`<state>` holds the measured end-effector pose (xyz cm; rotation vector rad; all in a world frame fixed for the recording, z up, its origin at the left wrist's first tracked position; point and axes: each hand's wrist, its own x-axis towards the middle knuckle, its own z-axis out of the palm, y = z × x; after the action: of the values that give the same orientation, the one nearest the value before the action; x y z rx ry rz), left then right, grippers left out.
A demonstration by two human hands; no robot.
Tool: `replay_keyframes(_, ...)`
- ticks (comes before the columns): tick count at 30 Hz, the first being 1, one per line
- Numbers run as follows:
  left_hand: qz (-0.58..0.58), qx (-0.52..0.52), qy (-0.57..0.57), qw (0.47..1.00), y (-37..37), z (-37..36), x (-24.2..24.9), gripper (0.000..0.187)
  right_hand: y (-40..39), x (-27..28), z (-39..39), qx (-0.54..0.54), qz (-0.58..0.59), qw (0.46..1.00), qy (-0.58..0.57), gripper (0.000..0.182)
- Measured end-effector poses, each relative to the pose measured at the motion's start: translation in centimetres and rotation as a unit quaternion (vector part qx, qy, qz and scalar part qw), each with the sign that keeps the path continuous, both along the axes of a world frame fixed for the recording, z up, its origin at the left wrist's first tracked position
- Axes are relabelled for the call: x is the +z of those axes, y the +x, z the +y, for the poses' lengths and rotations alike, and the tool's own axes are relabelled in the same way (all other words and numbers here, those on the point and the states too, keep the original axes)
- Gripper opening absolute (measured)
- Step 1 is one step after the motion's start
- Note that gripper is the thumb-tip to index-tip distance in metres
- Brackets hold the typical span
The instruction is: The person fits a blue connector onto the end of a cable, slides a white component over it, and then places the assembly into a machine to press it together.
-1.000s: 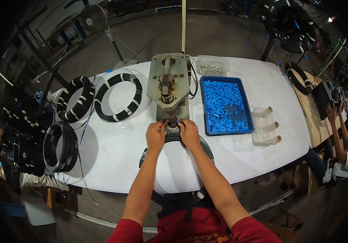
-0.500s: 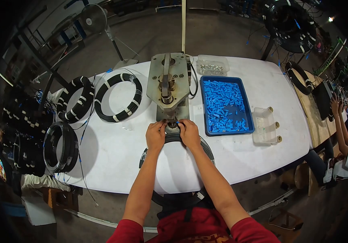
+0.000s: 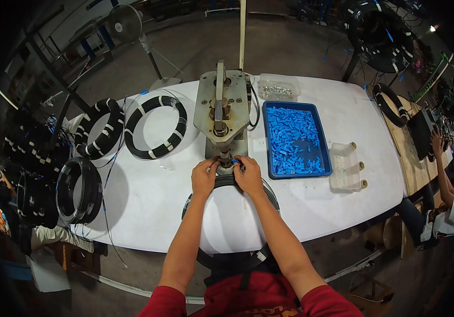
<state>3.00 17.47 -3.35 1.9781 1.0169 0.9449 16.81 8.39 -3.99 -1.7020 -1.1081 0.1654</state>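
Observation:
A metal press [image 3: 221, 113] stands at the middle of the white table [image 3: 311, 206]. My left hand [image 3: 204, 177] and my right hand [image 3: 249, 174] are side by side at the foot of the press, fingers pinched on a small blue piece and the end of a black cable coil [image 3: 232, 182]. The coil loops back under my wrists toward my body. Exactly what the fingertips grip is hidden by the hands.
A blue tray [image 3: 294, 138] of small blue parts sits right of the press, a clear box [image 3: 278, 87] of metal bits behind it, a clear tub [image 3: 345, 165] to its right. Black coils [image 3: 155, 127] lie left. Another person [image 3: 446, 201] works at the far right.
The press ram has come down a little and my hands have shifted slightly closer together at its base; the view tilted slightly.

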Motion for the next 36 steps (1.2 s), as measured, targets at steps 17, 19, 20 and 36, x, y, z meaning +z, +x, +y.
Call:
replay_keyframes(17,-0.036,0.015,0.004,0.999,-0.1,0.1,-0.7,0.028,-0.1,-0.2,0.3,-0.025,-0.020,0.999,0.017,0.014)
replay_keyframes(19,-0.017,0.011,-0.001,1.000,-0.1,-0.1,-0.3,0.027,0.0,0.1,0.2,-0.024,-0.022,0.999,0.019,0.014)
replay_keyframes(20,-0.018,0.011,-0.001,1.000,-0.1,-0.1,-0.2,0.027,0.0,0.2,0.1,-0.022,-0.014,0.999,0.026,0.014)
replay_keyframes(36,-0.013,-0.020,-0.002,1.000,-0.4,0.1,-0.9,0.029,0.0,-0.3,0.1,-0.028,-0.008,1.000,0.007,0.010)
